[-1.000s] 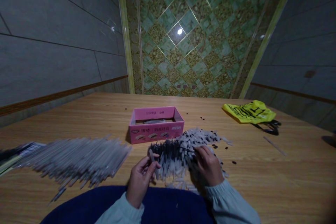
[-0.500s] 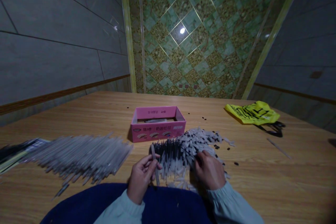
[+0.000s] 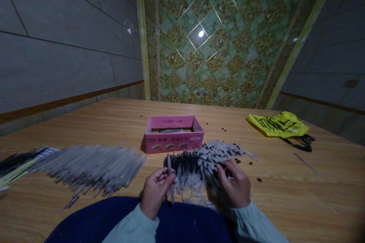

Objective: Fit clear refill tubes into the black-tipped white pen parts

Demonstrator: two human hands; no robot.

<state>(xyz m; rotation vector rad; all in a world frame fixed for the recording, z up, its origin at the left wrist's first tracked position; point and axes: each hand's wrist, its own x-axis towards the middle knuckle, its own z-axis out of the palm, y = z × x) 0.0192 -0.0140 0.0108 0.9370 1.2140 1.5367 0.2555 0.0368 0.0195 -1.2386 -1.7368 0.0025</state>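
My left hand [image 3: 155,190] pinches one clear pen barrel [image 3: 170,176], held almost upright near the table's front edge. Just to its right lies a heap of pen refills [image 3: 196,163] with dark tips, spread across the wooden table [image 3: 285,193]. My right hand [image 3: 235,184] rests on the right side of this heap with its fingers curled down into the refills; what they grip is hidden. Both sleeves are pale grey-blue.
A large pile of clear pen barrels [image 3: 91,167] lies at the left. Behind the heap stands an open pink cardboard box [image 3: 173,136]. A yellow plastic bag [image 3: 278,124] with black handles lies at the far right. Small black caps [image 3: 236,159] and a single stick [image 3: 306,163] are scattered around.
My right hand drew back from the heap and then settled onto it again, slightly further right. The left hand tilted the pen barrel more upright. The view shifted a little.
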